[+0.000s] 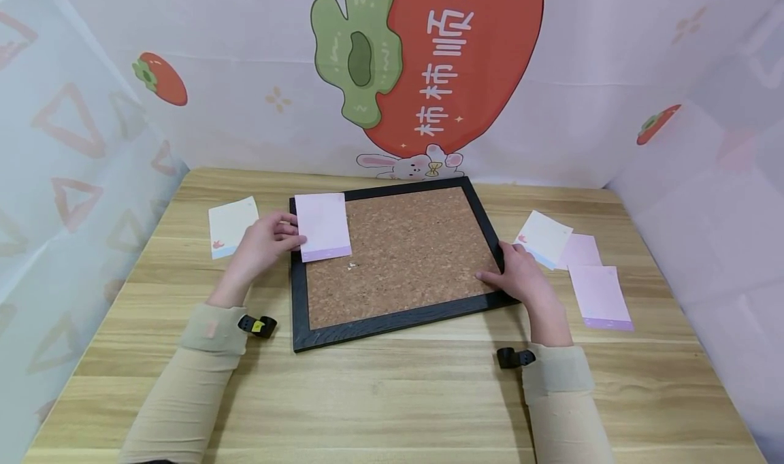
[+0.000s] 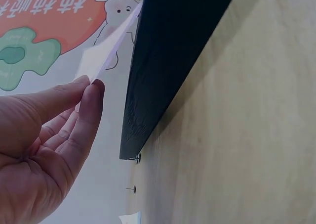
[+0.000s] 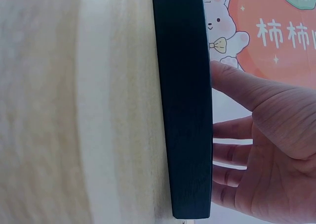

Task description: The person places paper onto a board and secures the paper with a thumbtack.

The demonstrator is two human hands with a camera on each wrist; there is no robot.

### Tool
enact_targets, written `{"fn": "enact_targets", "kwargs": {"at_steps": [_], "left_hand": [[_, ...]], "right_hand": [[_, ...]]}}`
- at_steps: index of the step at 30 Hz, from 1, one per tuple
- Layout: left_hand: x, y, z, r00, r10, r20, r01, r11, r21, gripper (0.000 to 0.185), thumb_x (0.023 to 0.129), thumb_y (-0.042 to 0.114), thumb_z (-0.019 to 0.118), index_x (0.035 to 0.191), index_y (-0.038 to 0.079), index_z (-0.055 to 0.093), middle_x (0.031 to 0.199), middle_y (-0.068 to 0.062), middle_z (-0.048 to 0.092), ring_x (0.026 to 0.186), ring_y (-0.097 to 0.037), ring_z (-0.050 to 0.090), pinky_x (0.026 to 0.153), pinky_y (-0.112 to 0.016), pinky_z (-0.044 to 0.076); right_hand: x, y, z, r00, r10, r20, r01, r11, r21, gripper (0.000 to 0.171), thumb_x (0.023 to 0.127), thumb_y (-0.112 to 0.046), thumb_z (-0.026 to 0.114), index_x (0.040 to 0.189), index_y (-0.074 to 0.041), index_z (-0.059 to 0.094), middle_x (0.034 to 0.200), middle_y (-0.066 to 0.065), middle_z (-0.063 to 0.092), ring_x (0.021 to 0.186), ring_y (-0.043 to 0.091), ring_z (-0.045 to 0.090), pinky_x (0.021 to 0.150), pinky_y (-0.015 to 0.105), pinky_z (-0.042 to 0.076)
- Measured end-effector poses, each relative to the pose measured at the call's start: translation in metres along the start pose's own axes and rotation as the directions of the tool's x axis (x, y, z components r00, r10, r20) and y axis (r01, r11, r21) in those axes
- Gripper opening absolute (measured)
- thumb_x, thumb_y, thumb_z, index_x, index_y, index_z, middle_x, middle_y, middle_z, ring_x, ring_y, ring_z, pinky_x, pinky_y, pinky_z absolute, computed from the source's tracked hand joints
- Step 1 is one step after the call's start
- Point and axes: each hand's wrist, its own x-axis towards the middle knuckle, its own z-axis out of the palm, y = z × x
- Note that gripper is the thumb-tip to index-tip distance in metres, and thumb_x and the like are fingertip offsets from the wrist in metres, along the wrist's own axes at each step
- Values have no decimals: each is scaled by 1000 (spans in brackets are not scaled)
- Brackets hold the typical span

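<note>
Pink card (image 1: 323,224): overhanging far-left corner of corkboard (image 1: 404,253), long axis running near-to-far, extending rightward from fingers (image 2: 89,117); left hand (image 1: 267,238), nearer: pinching card's left edge; right hand (image 1: 520,272): gripping corkboard's right edge

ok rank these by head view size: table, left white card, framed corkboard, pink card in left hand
1. Table
2. Framed corkboard
3. Pink card and white card: too alike to rank, as the left hand hides part of the latter

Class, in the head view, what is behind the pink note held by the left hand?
Around the pink note, the cork board and black frame show. The patch directly behind it is covered, so anything there cannot be seen.
</note>
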Motion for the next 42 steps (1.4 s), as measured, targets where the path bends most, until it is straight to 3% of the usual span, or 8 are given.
{"fn": "enact_targets", "kwargs": {"at_steps": [8,22,28,35,42], "left_hand": [[8,0,3,1000,20,-8,-19,999,40,42,94,18,69,129,-1,54,114,-21,68,104,-34,69,88,-42,55],[14,0,11,997,53,-61,-49,997,57,46,91,8,71,129,-3,50,108,-21,67,98,-34,70,86,-44,57],[14,3,12,995,64,-82,-59,996,69,38,90,6,72,116,-3,47,105,-21,66,96,-34,70,86,-46,57],[14,3,12,990,128,-54,-119,983,137,20,91,6,70,107,-1,62,104,-21,69,95,-34,70,87,-49,56],[14,3,14,989,143,-20,-137,972,189,22,91,9,71,110,0,66,105,-20,71,96,-33,70,88,-49,56]], "right_hand": [[0,-1,-1,1000,2,1,-2,1000,-4,83,92,-40,70,145,13,37,136,38,47,124,51,51,104,60,44],[-1,-4,-2,1000,8,6,-8,1000,2,83,92,-40,70,146,13,35,137,37,46,125,51,50,105,60,43],[0,-2,-2,1000,9,10,-9,1000,0,82,92,-40,70,145,12,36,135,37,47,124,51,50,105,60,43],[0,-2,-2,1000,12,11,-12,1000,-3,82,92,-40,70,146,12,36,136,37,46,125,51,49,106,61,42],[0,-3,-2,1000,13,13,-13,1000,-8,83,92,-40,70,146,12,35,137,37,46,126,51,49,106,60,42]]}}
